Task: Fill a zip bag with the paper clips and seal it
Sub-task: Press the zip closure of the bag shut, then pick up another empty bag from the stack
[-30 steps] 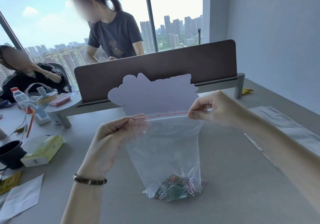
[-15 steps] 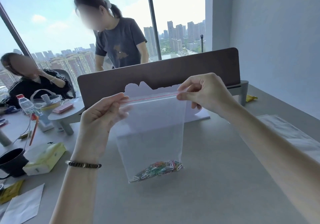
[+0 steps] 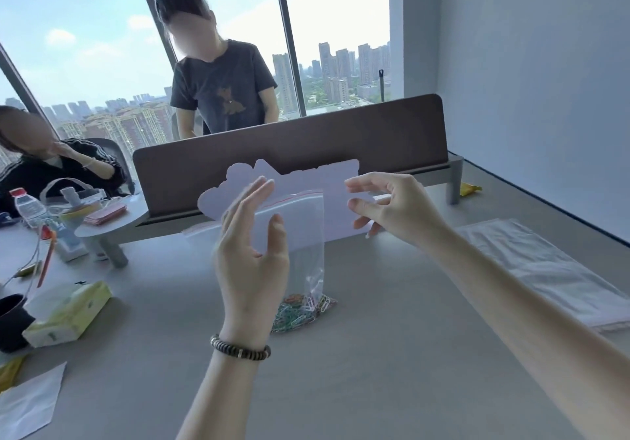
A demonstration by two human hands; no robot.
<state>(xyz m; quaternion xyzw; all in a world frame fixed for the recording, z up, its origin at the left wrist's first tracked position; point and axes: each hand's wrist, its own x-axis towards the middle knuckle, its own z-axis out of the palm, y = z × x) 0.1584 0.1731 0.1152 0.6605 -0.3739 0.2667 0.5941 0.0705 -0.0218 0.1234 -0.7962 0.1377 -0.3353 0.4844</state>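
Head view, one item lot on a grey worktop. Zip bag: clear plastic, red strip along its top edge, standing roughly upright with its bottom on the worktop; whether the strip is pressed closed cannot be told. Paper clips: mixed colours, heaped in the bottom of the bag. Left hand: raised in front of the bag's left side, fingers spread apart and holding nothing; whether it touches the plastic cannot be told; beaded bracelet at the wrist. Right hand: just right of the bag's top corner, fingers loosely curled and parted, clear of the bag. Pale cut-out card: behind the bag, against a dark divider panel. Tissue pack: left on the worktop. Flat plastic sheets: right on the worktop.
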